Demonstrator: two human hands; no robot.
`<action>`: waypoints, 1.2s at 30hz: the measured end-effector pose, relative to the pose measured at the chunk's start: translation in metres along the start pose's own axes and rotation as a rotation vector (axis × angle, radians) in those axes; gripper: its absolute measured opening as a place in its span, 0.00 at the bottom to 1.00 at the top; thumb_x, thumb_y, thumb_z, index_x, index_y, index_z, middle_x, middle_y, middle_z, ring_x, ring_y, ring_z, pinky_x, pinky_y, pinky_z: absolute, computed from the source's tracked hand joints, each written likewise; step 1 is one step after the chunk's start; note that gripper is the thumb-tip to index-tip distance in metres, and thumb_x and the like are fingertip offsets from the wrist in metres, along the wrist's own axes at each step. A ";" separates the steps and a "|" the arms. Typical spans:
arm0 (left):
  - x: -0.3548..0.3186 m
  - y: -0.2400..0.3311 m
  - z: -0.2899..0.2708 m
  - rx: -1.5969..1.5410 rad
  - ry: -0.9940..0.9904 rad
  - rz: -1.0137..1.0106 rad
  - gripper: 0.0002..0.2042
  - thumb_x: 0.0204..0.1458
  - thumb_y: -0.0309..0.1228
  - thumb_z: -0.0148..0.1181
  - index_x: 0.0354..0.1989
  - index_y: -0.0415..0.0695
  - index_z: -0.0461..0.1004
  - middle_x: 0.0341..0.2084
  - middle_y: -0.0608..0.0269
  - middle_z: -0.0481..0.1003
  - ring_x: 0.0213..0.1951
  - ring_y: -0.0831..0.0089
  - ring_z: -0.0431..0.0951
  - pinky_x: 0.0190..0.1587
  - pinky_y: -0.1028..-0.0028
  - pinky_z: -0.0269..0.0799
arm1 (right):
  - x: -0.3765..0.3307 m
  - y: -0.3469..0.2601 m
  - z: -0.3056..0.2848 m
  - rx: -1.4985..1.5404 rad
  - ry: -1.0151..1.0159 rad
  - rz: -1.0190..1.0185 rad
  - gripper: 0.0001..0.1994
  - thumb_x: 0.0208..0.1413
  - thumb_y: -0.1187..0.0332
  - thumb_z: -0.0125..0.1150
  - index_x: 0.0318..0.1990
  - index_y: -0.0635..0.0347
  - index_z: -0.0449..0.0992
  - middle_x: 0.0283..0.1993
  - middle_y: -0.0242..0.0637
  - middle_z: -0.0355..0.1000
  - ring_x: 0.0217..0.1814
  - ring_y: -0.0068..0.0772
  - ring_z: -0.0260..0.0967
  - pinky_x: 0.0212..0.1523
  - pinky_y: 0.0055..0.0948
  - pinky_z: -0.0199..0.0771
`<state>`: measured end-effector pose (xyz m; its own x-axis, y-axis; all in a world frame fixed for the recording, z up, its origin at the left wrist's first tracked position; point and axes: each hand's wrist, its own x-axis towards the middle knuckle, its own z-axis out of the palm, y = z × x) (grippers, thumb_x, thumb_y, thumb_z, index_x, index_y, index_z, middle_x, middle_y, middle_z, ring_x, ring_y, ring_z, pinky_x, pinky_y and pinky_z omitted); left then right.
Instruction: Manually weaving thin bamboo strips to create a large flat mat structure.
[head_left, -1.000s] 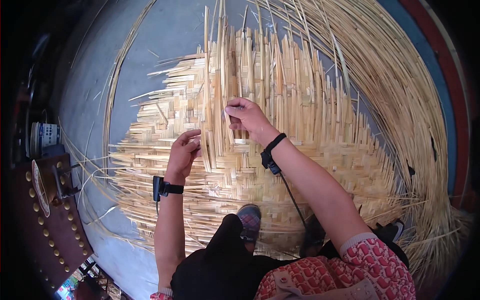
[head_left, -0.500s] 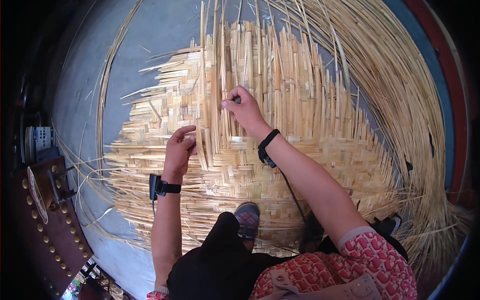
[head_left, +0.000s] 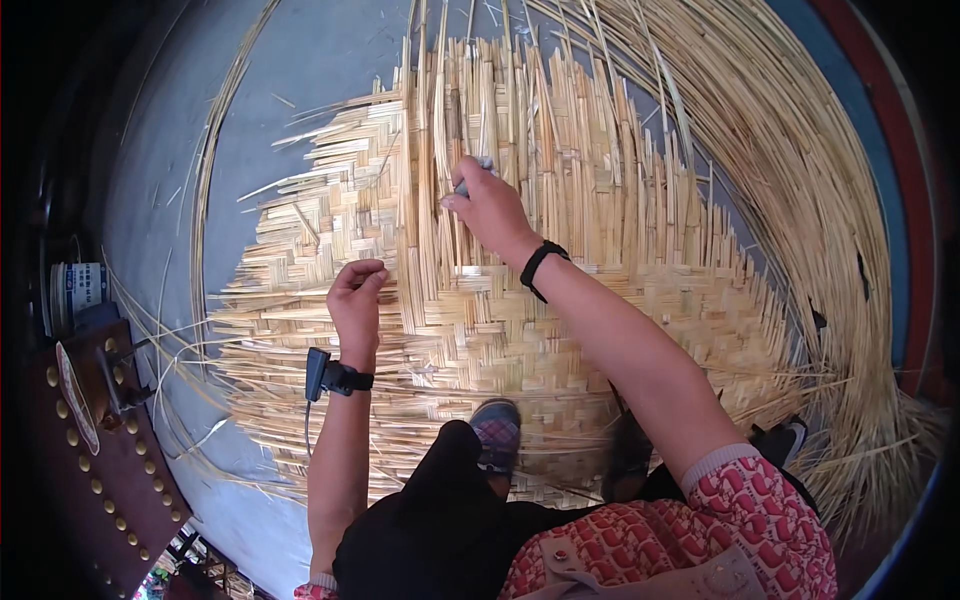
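A large woven mat of pale bamboo strips lies on the grey floor, with loose upright strips rising from its far side. My right hand reaches forward among those strips and is closed on a small grey tool that pokes out above the fingers. My left hand sits lower left on the mat, fingers pinched on a lifted strip. Both wrists carry black bands. My feet rest on the near part of the mat.
A thick sweep of long loose bamboo strips curves around the right and far side. Grey floor shows at upper left. A dark studded wooden object and a small box stand at the left edge.
My right hand has moved farther forward and up among the upright strips. My left hand stays pinched at the same row, shifted slightly.
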<state>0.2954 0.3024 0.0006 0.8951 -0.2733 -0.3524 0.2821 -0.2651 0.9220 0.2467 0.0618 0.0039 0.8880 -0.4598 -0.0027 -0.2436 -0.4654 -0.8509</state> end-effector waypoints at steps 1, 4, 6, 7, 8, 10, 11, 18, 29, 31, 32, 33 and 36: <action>-0.002 -0.002 -0.002 0.000 0.006 0.001 0.06 0.52 0.21 0.63 0.37 0.44 0.80 0.28 0.71 0.78 0.29 0.86 0.73 0.28 0.84 0.65 | -0.001 -0.003 -0.002 0.002 -0.004 -0.004 0.11 0.52 0.69 0.64 0.38 0.59 0.67 0.33 0.45 0.73 0.37 0.52 0.73 0.36 0.46 0.72; -0.001 -0.001 0.005 -0.048 0.006 -0.038 0.06 0.52 0.19 0.62 0.38 0.40 0.79 0.28 0.68 0.78 0.29 0.85 0.73 0.31 0.84 0.67 | -0.002 0.002 -0.006 -0.061 -0.433 0.170 0.11 0.55 0.65 0.64 0.38 0.59 0.69 0.37 0.40 0.73 0.38 0.44 0.73 0.39 0.38 0.73; -0.002 -0.006 0.005 -0.035 0.003 0.018 0.06 0.52 0.19 0.62 0.38 0.41 0.79 0.28 0.69 0.78 0.29 0.85 0.73 0.30 0.84 0.66 | -0.014 -0.001 -0.001 -0.143 -0.348 0.071 0.11 0.54 0.66 0.63 0.41 0.60 0.71 0.40 0.43 0.74 0.41 0.44 0.73 0.41 0.38 0.73; -0.001 -0.011 0.006 -0.019 -0.005 0.073 0.05 0.53 0.20 0.62 0.37 0.42 0.79 0.29 0.70 0.79 0.30 0.85 0.74 0.29 0.84 0.65 | -0.018 0.000 0.002 -0.221 -0.259 -0.023 0.12 0.54 0.67 0.62 0.43 0.62 0.73 0.43 0.46 0.74 0.44 0.45 0.73 0.43 0.39 0.73; 0.000 -0.017 -0.002 0.065 0.002 0.157 0.06 0.53 0.20 0.61 0.39 0.41 0.79 0.28 0.69 0.78 0.30 0.84 0.74 0.32 0.83 0.67 | -0.021 -0.008 0.004 -0.255 -0.296 -0.006 0.14 0.56 0.63 0.62 0.45 0.60 0.73 0.46 0.45 0.73 0.42 0.45 0.73 0.44 0.38 0.73; 0.007 -0.011 -0.004 0.055 0.023 0.167 0.06 0.54 0.21 0.61 0.39 0.41 0.79 0.29 0.68 0.78 0.31 0.83 0.74 0.33 0.82 0.68 | -0.023 -0.008 -0.005 -0.028 -0.130 0.072 0.13 0.57 0.62 0.61 0.46 0.58 0.73 0.45 0.44 0.73 0.42 0.46 0.73 0.43 0.40 0.73; 0.004 -0.008 -0.010 0.044 0.039 0.187 0.07 0.54 0.21 0.61 0.40 0.41 0.79 0.29 0.68 0.78 0.32 0.82 0.75 0.35 0.81 0.69 | -0.035 -0.008 -0.010 0.188 0.053 0.156 0.13 0.57 0.61 0.61 0.46 0.55 0.73 0.44 0.44 0.73 0.42 0.47 0.73 0.42 0.42 0.73; -0.008 0.015 -0.102 -0.055 0.507 0.049 0.16 0.56 0.24 0.58 0.54 0.43 0.70 0.43 0.63 0.73 0.42 0.76 0.74 0.40 0.75 0.70 | -0.216 0.000 -0.066 -0.344 -0.746 -0.207 0.08 0.55 0.61 0.60 0.37 0.52 0.72 0.31 0.40 0.72 0.34 0.48 0.73 0.35 0.42 0.73; -0.225 -0.089 -0.102 -0.229 -0.725 -0.771 0.14 0.60 0.35 0.58 0.50 0.41 0.74 0.36 0.69 0.76 0.41 0.78 0.75 0.47 0.74 0.72 | -0.260 0.012 -0.094 -0.353 -0.559 -0.220 0.13 0.52 0.73 0.61 0.46 0.54 0.75 0.31 0.42 0.71 0.36 0.47 0.71 0.35 0.41 0.73; -0.210 -0.072 -0.074 -0.285 -0.703 -0.629 0.17 0.60 0.33 0.58 0.55 0.41 0.70 0.37 0.66 0.75 0.42 0.74 0.76 0.48 0.73 0.73 | -0.261 0.008 -0.099 -0.147 -0.456 -0.283 0.11 0.56 0.73 0.60 0.47 0.53 0.76 0.33 0.42 0.72 0.33 0.42 0.72 0.34 0.35 0.75; -0.209 -0.049 -0.048 -0.374 -0.556 -0.498 0.18 0.59 0.32 0.60 0.56 0.39 0.69 0.36 0.62 0.75 0.44 0.72 0.76 0.51 0.70 0.73 | -0.262 0.001 -0.104 -0.060 -0.561 -0.163 0.11 0.58 0.72 0.59 0.48 0.56 0.76 0.33 0.40 0.73 0.30 0.37 0.72 0.32 0.32 0.73; -0.204 -0.013 -0.019 -0.480 -0.467 -0.427 0.18 0.59 0.31 0.60 0.56 0.39 0.68 0.38 0.58 0.76 0.46 0.68 0.78 0.52 0.69 0.75 | -0.262 -0.006 -0.108 -0.086 -0.541 -0.155 0.11 0.58 0.72 0.59 0.48 0.56 0.76 0.33 0.40 0.73 0.30 0.37 0.72 0.32 0.32 0.73; -0.171 0.011 -0.006 -0.636 -0.474 -0.284 0.18 0.60 0.29 0.58 0.56 0.38 0.65 0.41 0.52 0.77 0.47 0.63 0.79 0.49 0.67 0.79 | -0.251 -0.036 -0.097 0.250 -0.575 0.362 0.08 0.58 0.70 0.60 0.44 0.60 0.78 0.32 0.39 0.75 0.26 0.33 0.72 0.31 0.30 0.72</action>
<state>0.1477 0.3523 0.0715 0.5611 -0.6716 -0.4839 0.7426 0.1503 0.6526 -0.0055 0.1202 0.0864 0.8501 -0.0494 -0.5243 -0.5256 -0.1409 -0.8390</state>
